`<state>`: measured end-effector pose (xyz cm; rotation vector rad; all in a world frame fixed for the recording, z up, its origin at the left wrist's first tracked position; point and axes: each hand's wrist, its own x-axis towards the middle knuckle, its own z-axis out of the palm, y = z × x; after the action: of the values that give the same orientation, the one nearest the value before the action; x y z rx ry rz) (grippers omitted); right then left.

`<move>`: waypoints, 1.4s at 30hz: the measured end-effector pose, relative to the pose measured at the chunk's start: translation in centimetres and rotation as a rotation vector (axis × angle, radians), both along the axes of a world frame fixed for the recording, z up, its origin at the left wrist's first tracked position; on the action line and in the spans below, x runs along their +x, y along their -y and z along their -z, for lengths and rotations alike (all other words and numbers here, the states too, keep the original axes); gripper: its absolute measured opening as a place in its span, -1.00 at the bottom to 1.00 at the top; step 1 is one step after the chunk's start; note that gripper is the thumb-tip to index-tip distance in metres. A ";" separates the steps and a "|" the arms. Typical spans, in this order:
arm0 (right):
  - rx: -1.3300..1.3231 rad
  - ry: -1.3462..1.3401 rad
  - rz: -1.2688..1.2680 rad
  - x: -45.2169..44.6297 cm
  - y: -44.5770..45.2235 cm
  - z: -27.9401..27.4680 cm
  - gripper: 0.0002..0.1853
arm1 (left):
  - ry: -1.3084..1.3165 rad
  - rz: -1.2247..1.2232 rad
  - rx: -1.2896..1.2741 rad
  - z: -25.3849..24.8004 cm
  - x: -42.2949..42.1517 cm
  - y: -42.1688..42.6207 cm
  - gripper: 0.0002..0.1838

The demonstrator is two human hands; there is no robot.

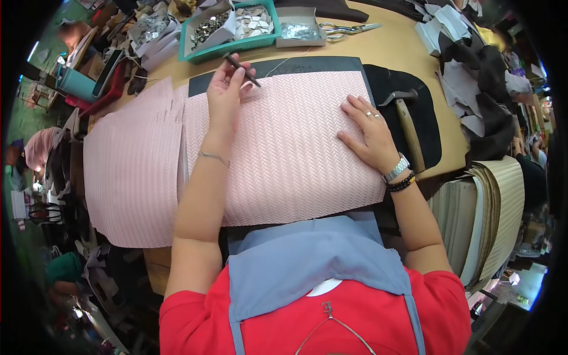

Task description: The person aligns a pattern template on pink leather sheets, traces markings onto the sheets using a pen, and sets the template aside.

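A dark, pointed metal punch (242, 70) is pinched in the fingers of my left hand (223, 89), slanting down to the right over the upper part of a pink herringbone-textured sheet (284, 160). Spread flat on the right side of that sheet, my right hand (373, 136) holds nothing. Under the sheet's top edge shows a dark board (331, 64). To the right of my right hand, a hammer (407, 124) with a wooden handle lies on a black pad (427, 127). Whether the punch tip touches the sheet, I cannot tell.
More pink sheets (133, 177) lie at the left. At the back are a teal tray (184, 52) of small metal parts, a white box (322, 36) and scissors (352, 28). Dark scraps (494, 112) and stacked cream sheets (503, 219) are on the right.
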<state>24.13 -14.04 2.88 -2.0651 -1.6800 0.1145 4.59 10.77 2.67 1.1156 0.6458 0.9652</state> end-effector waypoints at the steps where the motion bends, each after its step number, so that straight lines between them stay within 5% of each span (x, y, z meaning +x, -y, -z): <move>1: 0.009 0.003 0.004 0.0 -0.1 -0.1 -0.42 | -0.019 0.012 -0.007 0.3 -0.2 0.2 -0.66; 26: 0.078 -0.128 0.011 0.2 -0.7 -0.3 -0.50 | -0.030 -0.056 0.042 1.8 -0.4 -0.6 -0.73; 29: 0.075 -0.128 0.013 0.3 -0.8 -0.3 -0.50 | -0.256 -0.168 0.523 2.5 0.2 -0.7 -0.79; 35: 0.068 -0.133 0.007 0.4 -0.8 -0.2 -0.49 | -0.798 0.066 0.554 0.0 -0.3 0.7 -0.77; 42: 0.062 -0.132 0.013 0.3 -0.9 -0.5 -0.49 | -0.827 0.052 0.631 -0.1 -0.3 0.9 -0.79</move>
<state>24.45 -13.12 3.35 -1.9773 -1.5715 0.1881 4.28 9.90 2.74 2.1271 0.9908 0.6424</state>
